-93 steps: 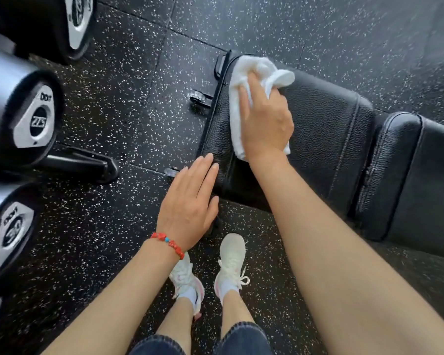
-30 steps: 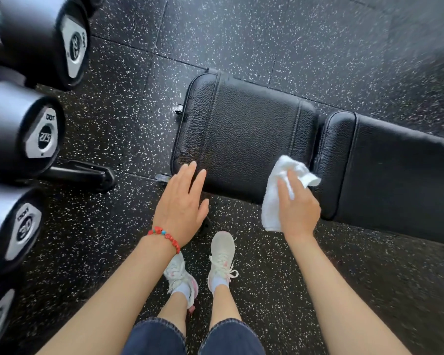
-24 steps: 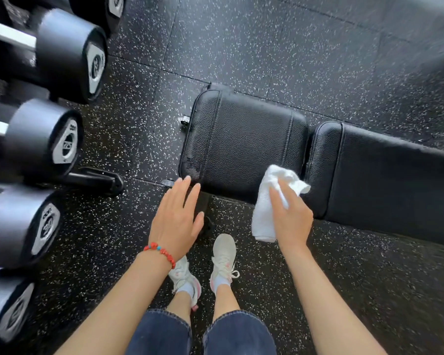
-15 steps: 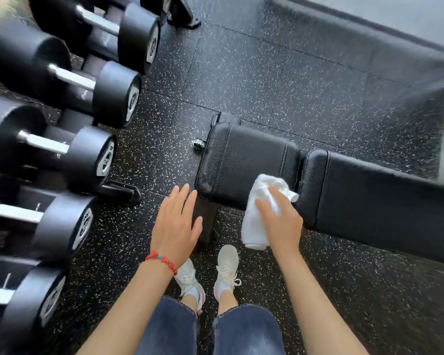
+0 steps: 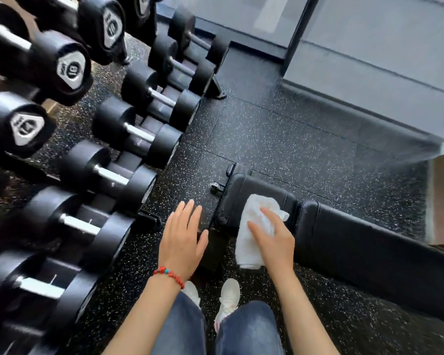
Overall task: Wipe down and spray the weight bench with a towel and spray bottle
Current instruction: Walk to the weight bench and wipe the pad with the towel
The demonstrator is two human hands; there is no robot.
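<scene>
The person stands over a black padded leatherette weight bench that runs from the lower centre of the frame off to the right edge, its short seat pad nearest the centre. Their right hand holds a crumpled white terry towel against the near edge of that seat pad, fingers draped over the cloth and the thumb closing on it, with the lower end of the towel hanging past the pad toward the floor. The left hand hovers flat and spread, fingers straight, holding nothing, just left of the bench end and above the black speckled rubber floor.

A rack of black round-headed dumbbells with steel handles fills the left side of the frame, and a grey wall panel sits in the upper right. White trainers and blue jeans show at the bottom.

As for progress, I'd judge the wiping is underway at the seat end, though no wet streaks show on the leatherette to say how much is covered. The long back pad to the right looks untouched by the towel just now. No spray bottle is anywhere in sight, so the spraying part likely remains, or cannot be confirmed.
</scene>
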